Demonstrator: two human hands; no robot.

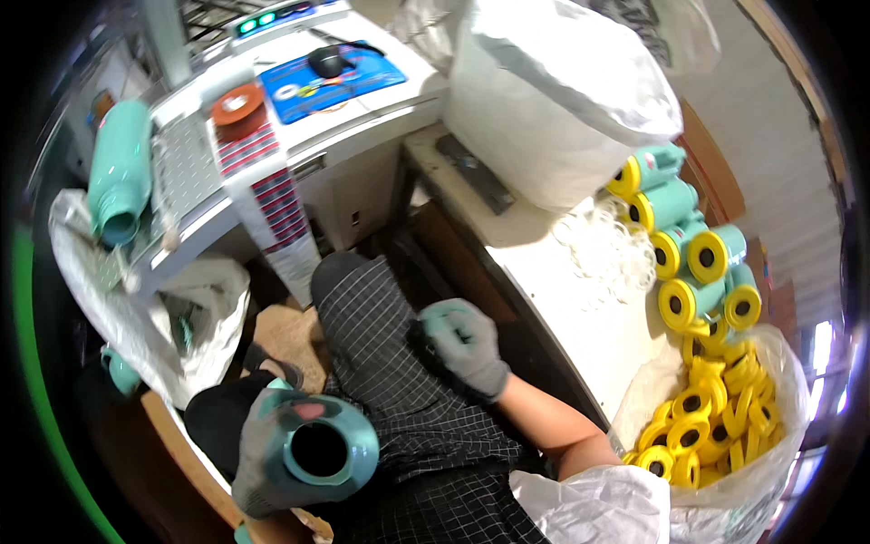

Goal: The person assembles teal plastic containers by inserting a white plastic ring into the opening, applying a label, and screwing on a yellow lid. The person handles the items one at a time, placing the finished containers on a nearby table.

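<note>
My left hand (256, 458), in a grey work glove, grips a teal plastic bottle body (361, 446) from its left side. The bottle's round open neck faces up, and its inside looks dark. Over my checked dark trousers, near the knee, is my right hand (476, 352), also gloved, with teal-coloured finger areas. Its fingers are curled in; whatever they may hold is hidden. Another teal bottle body (120, 168) lies at the left on the workbench edge, its open mouth toward me.
A white bag (100, 276) hangs open at the left. Ahead, a label strip (276, 204) runs off the bench beside a blue mat (376, 77). To the right, a table (535, 272) bears a big white sack (535, 118), white rings (607, 254) and yellow-ended teal bottles (671, 204). A bag holds yellow parts (693, 431).
</note>
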